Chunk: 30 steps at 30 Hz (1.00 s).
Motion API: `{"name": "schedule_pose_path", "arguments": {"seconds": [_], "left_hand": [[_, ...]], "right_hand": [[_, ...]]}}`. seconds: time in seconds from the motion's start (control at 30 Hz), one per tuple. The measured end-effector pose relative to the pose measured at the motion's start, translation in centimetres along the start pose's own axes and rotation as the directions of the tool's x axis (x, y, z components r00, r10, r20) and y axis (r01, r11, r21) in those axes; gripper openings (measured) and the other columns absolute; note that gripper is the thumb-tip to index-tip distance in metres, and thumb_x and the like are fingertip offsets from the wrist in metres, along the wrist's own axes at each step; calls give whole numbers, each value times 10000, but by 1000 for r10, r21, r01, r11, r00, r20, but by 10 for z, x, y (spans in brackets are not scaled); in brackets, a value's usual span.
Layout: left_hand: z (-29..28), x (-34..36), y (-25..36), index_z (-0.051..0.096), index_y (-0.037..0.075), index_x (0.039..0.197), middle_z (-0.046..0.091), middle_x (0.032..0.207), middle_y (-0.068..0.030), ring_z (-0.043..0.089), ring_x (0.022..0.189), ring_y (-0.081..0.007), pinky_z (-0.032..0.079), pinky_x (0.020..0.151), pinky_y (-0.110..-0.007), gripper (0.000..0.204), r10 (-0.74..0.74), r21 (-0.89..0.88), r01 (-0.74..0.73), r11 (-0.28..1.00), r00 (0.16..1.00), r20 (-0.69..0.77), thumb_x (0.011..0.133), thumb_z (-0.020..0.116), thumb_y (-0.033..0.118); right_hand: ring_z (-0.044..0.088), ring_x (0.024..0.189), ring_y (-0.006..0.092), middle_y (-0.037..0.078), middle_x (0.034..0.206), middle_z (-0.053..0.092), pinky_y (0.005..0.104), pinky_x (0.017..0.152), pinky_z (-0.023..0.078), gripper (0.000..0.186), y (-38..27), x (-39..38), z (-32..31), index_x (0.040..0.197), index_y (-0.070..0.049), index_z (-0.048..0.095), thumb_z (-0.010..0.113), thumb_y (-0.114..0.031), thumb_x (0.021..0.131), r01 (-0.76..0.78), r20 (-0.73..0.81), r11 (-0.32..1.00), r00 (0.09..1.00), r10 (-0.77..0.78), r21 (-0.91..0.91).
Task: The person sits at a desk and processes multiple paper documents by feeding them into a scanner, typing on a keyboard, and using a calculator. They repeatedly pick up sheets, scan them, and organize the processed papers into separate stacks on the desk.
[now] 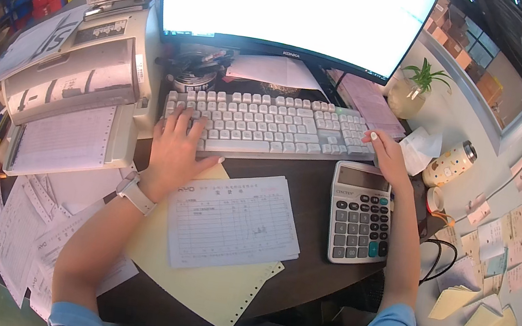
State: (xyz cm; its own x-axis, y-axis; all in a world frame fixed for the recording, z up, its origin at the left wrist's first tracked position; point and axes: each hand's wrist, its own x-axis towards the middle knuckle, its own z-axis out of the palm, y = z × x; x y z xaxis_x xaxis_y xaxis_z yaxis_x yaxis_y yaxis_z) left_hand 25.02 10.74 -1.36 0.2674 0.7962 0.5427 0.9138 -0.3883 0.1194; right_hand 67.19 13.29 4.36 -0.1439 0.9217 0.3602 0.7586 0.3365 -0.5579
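My left hand [175, 148] rests over the left end of a white keyboard [281, 123], its fingers spread on the keys and its thumb stretched to the side. A watch with a pale strap [136, 192] is on that wrist. At the keyboard's right end, my right hand [386, 158] lies by the number keys with fingers stretched out and nothing held. Below it, partly behind my right forearm, is a grey calculator [361, 214]. A white printed form [231, 220] lies on yellow perforated paper [212, 289] between my arms.
A bright monitor [293, 9] stands behind the keyboard. To the left is a printer [73, 90] with loose papers [31, 235] in front. On the right are a potted plant [410, 95], a patterned bottle [449, 165] and a wall with pinned notes [515, 233].
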Motion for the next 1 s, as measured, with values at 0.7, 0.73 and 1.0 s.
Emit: {"name": "schedule_pose_path", "arguments": {"seconds": [0.7, 0.73, 1.0], "left_hand": [[5, -6, 3, 506, 56, 1240, 438, 1286, -216, 321, 1293, -380, 313, 976, -543, 695, -23, -5, 23, 1000, 999, 22, 738, 666, 509], [5, -6, 3, 507, 53, 1231, 443, 1274, -217, 324, 1288, -381, 313, 970, -547, 687, -20, 31, 20, 999, 1000, -4, 732, 679, 492], [-122, -77, 38, 504, -22, 1160, 515, 1166, -198, 504, 1105, -337, 432, 897, -430, 604, 107, -175, -88, 981, 989, 102, 754, 702, 379]], "right_hand": [[478, 1178, 255, 150, 1257, 514, 350, 994, 375, 351, 154, -60, -43, 1257, 14, 471, 476, -143, 942, -2, -219, 973, 975, -50, -232], [475, 1180, 281, 165, 1247, 512, 350, 1011, 351, 355, 146, -57, -36, 1250, 31, 468, 473, -152, 946, -38, -213, 948, 976, -32, -316], [461, 1174, 318, 180, 1225, 508, 368, 1026, 318, 372, 139, -59, -29, 1241, 31, 474, 466, -158, 920, 47, -137, 935, 985, -102, -353]]}}
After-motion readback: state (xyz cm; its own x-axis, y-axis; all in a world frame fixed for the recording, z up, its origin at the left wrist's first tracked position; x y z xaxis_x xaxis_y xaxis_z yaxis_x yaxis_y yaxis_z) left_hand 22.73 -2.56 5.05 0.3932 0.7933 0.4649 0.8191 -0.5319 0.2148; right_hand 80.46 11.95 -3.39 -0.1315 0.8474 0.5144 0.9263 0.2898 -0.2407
